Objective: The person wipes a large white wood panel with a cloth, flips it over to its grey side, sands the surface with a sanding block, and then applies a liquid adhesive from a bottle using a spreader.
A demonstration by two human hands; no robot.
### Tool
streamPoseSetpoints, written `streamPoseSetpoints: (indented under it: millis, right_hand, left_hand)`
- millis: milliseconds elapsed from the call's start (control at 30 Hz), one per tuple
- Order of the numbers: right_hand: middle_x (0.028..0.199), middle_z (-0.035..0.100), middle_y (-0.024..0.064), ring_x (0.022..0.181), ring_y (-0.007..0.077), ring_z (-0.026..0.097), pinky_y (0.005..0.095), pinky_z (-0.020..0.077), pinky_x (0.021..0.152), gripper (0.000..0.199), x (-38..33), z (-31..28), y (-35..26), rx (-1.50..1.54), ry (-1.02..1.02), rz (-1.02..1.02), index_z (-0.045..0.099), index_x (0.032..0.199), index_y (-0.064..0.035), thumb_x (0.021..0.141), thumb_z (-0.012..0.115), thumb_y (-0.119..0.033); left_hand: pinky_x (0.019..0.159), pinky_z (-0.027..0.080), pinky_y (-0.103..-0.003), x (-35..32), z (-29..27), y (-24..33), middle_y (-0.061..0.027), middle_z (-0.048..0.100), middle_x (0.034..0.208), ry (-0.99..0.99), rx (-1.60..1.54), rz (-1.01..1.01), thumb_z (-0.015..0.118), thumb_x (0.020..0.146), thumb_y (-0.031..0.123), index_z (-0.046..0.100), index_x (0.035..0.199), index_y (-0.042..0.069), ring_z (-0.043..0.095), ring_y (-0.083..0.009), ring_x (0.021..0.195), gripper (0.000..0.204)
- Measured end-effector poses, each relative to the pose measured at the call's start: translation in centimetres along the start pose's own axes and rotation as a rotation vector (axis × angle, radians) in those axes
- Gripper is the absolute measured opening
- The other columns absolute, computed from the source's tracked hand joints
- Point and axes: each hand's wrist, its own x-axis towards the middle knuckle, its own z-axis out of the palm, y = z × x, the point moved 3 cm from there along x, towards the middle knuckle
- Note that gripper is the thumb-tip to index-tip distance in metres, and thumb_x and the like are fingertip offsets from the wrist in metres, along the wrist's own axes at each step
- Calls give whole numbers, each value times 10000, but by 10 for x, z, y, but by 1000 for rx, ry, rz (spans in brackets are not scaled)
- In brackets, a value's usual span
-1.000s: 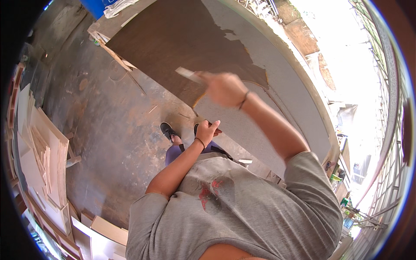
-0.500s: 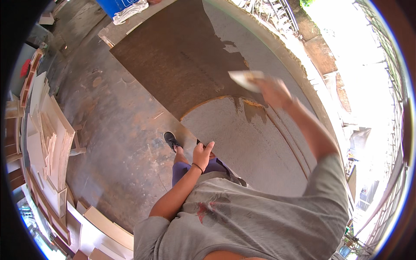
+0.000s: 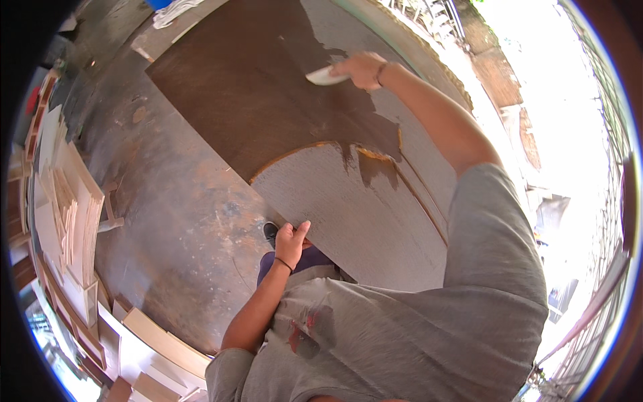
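A large panel (image 3: 335, 214) lies in front of me, its near part bare pale grey and its far left part under a dark brown, wet-looking coating (image 3: 248, 87) with a ragged edge. My right hand (image 3: 364, 71) stretches far over it, closed round a white, flat, blade-like hand tool (image 3: 328, 76). That tool is at the coating's right border; whether it touches the surface I cannot tell. Close to my waist, my left hand (image 3: 290, 245) is closed at the panel's left edge, thumb up. Its fingertips are hidden. An orange-brown curved line (image 3: 288, 157) borders the coating on the near side.
Stacked boards (image 3: 77, 208) stand on the left, and pale sheets (image 3: 161, 342) lie at the lower left. A white cloth (image 3: 175, 12) hangs by a blue container (image 3: 158, 3) at the top. My shoe (image 3: 270, 232) is on the stained concrete floor (image 3: 174, 187). Bright metal fencing runs along the right.
My right hand has swept away from me and to the left with the white tool, from the coating's near right border. My left hand stays by the panel edge. The view has shifted slightly.
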Motion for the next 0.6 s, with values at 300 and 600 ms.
streamPoseSetpoints:
  millis: [300,600]
  right_hand:
    - [1189,544,-25,1114,183,491,330,439,919,613,-248,141,-2,191,-128,162,498,1217,-256,732,423,112]
    - [1027,597,176,990,335,543,401,421,849,357,-276,152,-49,598,134,895,543,1118,-101,768,473,-102]
  left_hand:
    - [479,510,-243,3,3,2,-91,581,701,-62,11,-41,594,835,252,467,797,18,601,-146,564,269]
    - [496,526,-271,-1,3,-16,-99,573,700,-90,138,5,625,810,245,477,770,-15,610,-163,580,301]
